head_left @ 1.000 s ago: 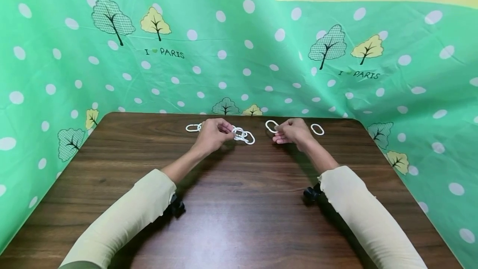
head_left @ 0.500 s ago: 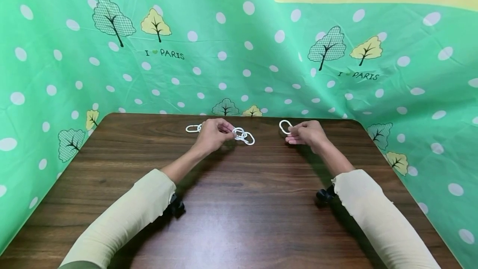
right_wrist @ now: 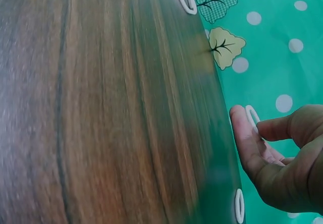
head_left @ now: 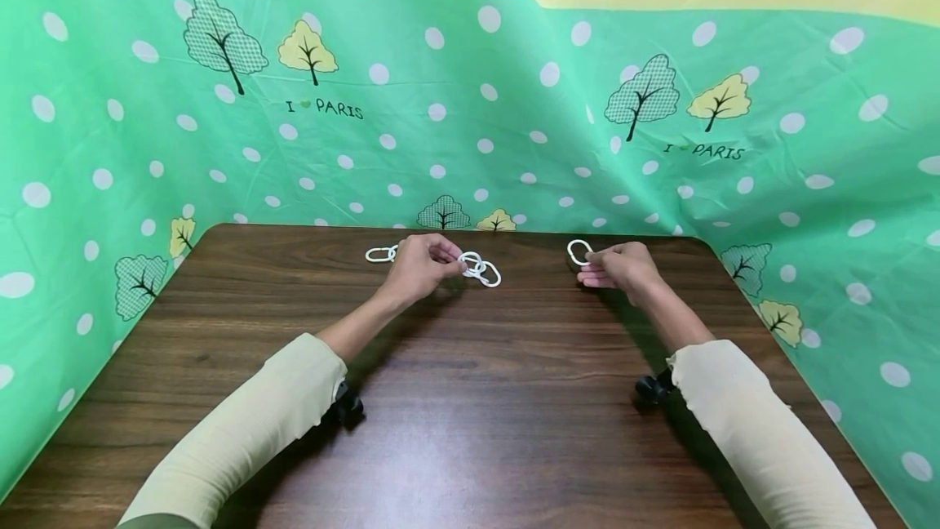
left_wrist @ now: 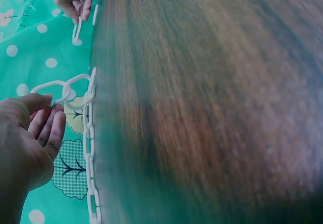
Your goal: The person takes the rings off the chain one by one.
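Observation:
A white plastic chain [left_wrist: 91,156] lies along the far edge of the table, its right end bunched together. My left hand [head_left: 420,266] pinches a link [left_wrist: 49,84] of that chain between thumb and fingers, lifting it off the wood. To the left of this hand, more chain [head_left: 379,254] shows in the head view; the stretch between is hidden by the hand. My right hand [head_left: 624,268] pinches a separate oval white link [head_left: 578,252] by its side. A loose white link [right_wrist: 239,206] rests on the table close to the right hand; the head view hides it.
The dark wooden table [head_left: 470,398] ends just behind the chain. A green dotted cloth [head_left: 485,104] with printed trees hangs round its back and sides. A small black device [head_left: 349,406] is strapped at the left cuff, another black device [head_left: 649,390] at the right.
My right hand has moved to the right with its link, away from the chain. It now covers the loose link once visible beyond it. The left hand stays nearly still.

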The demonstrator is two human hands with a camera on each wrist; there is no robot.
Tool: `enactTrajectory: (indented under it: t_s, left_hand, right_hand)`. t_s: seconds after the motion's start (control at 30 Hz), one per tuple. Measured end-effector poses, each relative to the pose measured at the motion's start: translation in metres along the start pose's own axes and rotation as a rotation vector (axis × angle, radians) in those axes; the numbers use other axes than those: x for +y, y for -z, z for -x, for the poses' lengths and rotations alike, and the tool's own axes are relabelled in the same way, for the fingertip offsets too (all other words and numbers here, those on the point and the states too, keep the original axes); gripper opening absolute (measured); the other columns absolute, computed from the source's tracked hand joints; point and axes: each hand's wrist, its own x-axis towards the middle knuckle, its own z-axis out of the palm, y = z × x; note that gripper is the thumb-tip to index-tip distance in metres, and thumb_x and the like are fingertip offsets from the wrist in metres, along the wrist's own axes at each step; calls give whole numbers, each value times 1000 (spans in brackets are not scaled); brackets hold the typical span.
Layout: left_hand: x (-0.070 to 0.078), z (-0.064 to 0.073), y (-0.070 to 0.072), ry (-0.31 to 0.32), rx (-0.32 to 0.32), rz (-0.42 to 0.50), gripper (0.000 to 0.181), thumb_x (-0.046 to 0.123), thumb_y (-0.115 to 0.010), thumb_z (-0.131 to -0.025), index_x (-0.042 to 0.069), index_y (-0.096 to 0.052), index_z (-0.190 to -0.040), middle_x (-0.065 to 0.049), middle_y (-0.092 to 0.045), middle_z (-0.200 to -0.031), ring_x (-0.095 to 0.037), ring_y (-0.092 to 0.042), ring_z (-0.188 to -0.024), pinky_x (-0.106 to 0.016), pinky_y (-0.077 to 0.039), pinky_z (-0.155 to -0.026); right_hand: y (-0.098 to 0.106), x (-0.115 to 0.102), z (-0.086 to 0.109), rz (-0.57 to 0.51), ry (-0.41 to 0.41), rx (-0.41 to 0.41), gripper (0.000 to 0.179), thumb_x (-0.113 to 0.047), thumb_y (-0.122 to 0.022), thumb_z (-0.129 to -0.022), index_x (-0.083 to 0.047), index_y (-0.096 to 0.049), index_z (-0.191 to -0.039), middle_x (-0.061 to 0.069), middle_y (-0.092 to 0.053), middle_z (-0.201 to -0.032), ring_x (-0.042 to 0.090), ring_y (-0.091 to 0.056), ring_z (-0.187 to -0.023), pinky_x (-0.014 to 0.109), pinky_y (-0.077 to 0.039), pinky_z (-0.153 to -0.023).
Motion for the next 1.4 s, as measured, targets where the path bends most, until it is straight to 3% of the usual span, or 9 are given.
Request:
enactTrajectory:
  t_s: [0.33,0.9,1.27,1.4]
  left_hand:
    - [-2,0,-1,9,-4,-5,14,10,-92,-93,7,-84,-104,-10,-86,-99,-20,-81,-90,-29,-59,-86]
    - [-3,0,1,19,-2,6,13,10,-92,-93,8,-84,-104,-9,-86,-98,-20,-80,-89,-29,-59,-85]
    - [-3,0,0,12,-3,-8,13,11,-92,-94,8,-84,-103,-9,-87,-98,-21,-81,-90,-34,-60,-91]
    - [-3,0,0,11,-7,-8,13,10,-92,-93,7,-84,-104,-9,-86,-98,-20,-80,-89,-32,-60,-88]
  right_hand:
    - [15,7,-2,10,4,42,37,-15,-60,-118,13,-57,-142,-1,-81,-85,7,-83,-78,27,-70,-83]
    - [41,16,2,63,16,110,42,-22,-62,-117,9,-58,-145,-6,-75,-85,4,-80,-77,24,-69,-82]
    - [57,20,-1,38,11,139,48,-14,-59,-117,15,-52,-155,-7,-75,-85,2,-79,-78,23,-68,-84]
    - [62,21,0,20,-4,159,44,-13,-61,-116,12,-55,-151,-7,-75,-84,2,-79,-77,23,-68,-83]
